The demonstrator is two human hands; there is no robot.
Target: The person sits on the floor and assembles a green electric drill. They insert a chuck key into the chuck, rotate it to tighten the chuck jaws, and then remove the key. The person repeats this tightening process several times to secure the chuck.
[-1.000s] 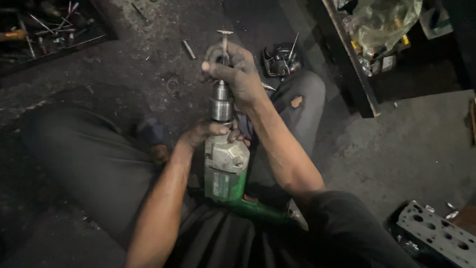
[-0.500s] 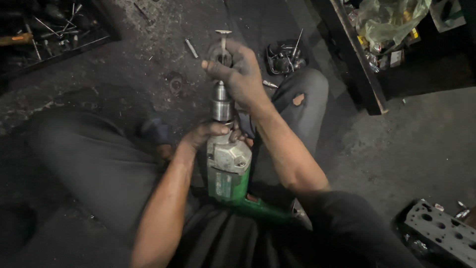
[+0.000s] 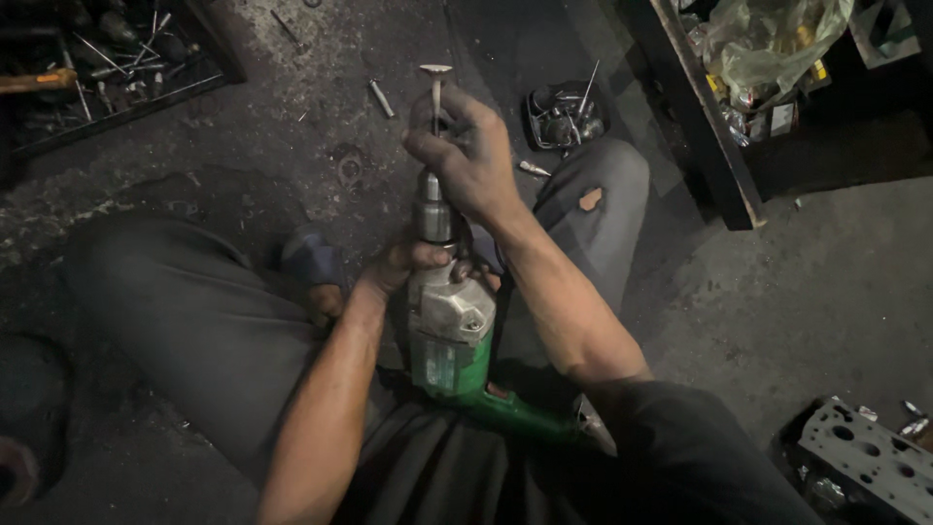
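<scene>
Right hand [image 3: 466, 156]: fingers curled shut around the stem of one engine valve [image 3: 436, 87], whose flat round head points away from the body, just above the knuckles. Valve stem runs down into the metal chuck [image 3: 434, 216] of one green and silver electric drill [image 3: 454, 335]. Left hand [image 3: 408, 264]: closed around the drill's neck just under the chuck, thumb side up. Drill lies along the lap between two knees in grey trousers, handle toward the torso.

Floor, dark concrete: two loose short metal pins, one [image 3: 381, 97] left of the valve, one [image 3: 534, 168] at the right knee. One small container of metal parts [image 3: 562, 117] beyond that knee. One tray of tools [image 3: 97, 68] top left. One perforated metal block [image 3: 865, 467] bottom right. One shelf [image 3: 700, 126] holding a plastic bag, top right
</scene>
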